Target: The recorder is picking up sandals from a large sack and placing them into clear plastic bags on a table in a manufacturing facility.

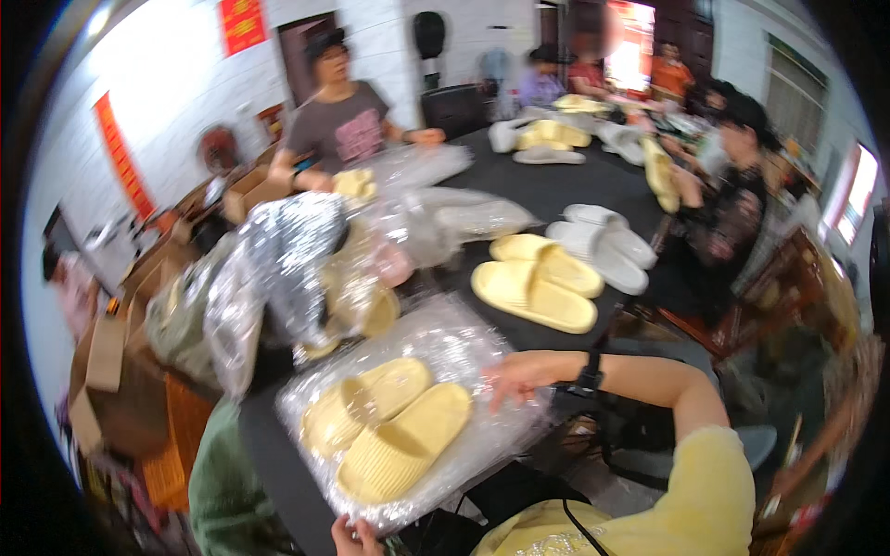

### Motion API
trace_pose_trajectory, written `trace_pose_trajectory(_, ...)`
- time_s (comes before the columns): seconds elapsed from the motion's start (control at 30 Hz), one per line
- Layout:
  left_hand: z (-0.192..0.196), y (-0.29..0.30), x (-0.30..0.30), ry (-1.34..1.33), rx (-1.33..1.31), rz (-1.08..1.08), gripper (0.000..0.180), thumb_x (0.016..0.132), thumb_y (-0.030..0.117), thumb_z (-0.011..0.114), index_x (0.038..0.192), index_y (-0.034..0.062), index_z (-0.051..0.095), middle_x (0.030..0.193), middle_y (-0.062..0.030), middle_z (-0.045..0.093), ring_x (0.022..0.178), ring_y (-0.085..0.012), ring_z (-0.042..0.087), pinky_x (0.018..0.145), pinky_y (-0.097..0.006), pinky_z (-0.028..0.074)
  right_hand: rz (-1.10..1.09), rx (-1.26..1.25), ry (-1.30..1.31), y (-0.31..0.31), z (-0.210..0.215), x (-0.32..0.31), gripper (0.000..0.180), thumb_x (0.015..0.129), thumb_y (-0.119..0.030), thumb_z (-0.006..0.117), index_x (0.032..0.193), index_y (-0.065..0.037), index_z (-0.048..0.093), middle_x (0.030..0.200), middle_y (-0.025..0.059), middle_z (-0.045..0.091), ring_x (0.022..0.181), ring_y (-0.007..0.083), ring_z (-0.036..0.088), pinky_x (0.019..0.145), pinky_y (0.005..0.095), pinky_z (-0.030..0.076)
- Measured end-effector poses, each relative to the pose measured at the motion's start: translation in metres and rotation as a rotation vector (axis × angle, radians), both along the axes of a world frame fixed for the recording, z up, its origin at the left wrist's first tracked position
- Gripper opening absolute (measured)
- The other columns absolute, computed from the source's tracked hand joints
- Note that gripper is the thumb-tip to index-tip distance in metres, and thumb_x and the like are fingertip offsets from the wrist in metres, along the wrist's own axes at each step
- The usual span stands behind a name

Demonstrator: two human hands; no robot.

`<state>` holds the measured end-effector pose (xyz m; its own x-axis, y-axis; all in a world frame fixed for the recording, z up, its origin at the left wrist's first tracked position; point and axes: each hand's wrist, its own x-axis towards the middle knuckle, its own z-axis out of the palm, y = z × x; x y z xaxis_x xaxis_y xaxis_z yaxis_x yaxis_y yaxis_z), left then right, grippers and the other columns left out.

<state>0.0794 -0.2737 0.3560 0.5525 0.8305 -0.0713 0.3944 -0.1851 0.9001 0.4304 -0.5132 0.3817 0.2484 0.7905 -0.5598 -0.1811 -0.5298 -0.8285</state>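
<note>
A pair of yellow slippers lies on the black table in front of me; the left slipper (366, 403) and the right slipper (406, 445) point opposite ways from each other's shadowed openings only faintly. Beneath them spreads a clear plastic bag (501, 454); I cannot tell whether they are inside it. At the bag's near edge my left hand (357, 537) has its fingers closed on the plastic. My right hand (519, 375), slightly blurred, hovers over or touches the bag's right side with fingers apart, holding nothing visible.
Another yellow pair (538, 283) and a grey pair (603, 246) sit farther along the table (505, 167). Bagged slippers (287, 259) pile up at left, beside cardboard boxes (116, 389). A person (338, 130) stands across the table; another (732, 204) sits at right holding a yellow slipper (660, 174).
</note>
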Motion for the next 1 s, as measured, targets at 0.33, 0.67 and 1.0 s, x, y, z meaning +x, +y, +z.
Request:
trace_pose_trajectory(0.33, 0.001, 0.009, 0.015, -0.238, -0.096, 0.064, 0.024, 0.085, 0.009, 0.064, 0.108, 0.0019, 0.061, 0.074, -0.0038, 0.058, 0.063, -0.0097, 0.054, 0.057, -0.024, 0.046, -0.213, 0.284, -0.478, 0.039, 0.029, -0.015, 0.021, 0.092, -0.025, 0.052, 0.100, -0.006, 0.056, 0.079, 0.0038, 0.060, 0.067, 0.0102, 0.058, 0.058, 0.0232, 0.048)
trace_pose_trajectory(0.67, -0.002, 0.002, 0.024, -0.012, 0.137, 0.150, 0.028, 0.081, 0.013, 0.066, 0.107, 0.0045, 0.061, 0.073, -0.0063, 0.058, 0.064, -0.0181, 0.055, 0.063, -0.030, 0.046, -0.245, 0.167, -0.532, -0.004, -0.018, -0.012, 0.025, 0.093, -0.024, 0.050, 0.084, -0.001, 0.054, 0.057, 0.0041, 0.049, 0.041, 0.0119, 0.043, 0.038, 0.0252, 0.034)
trace_pose_trajectory(1.0, -0.010, 0.003, 0.021, -0.050, 0.638, 0.225, 0.023, 0.077, 0.006, 0.065, 0.100, 0.0048, 0.062, 0.077, -0.0074, 0.060, 0.082, -0.0258, 0.057, 0.078, -0.036, 0.044, -0.287, 0.069, -0.011, -0.007, 0.011, -0.028, 0.068, 0.074, -0.004, 0.071, 0.134, -0.005, 0.039, 0.073, 0.0040, 0.056, 0.056, 0.0140, 0.054, 0.051, 0.0257, 0.046)
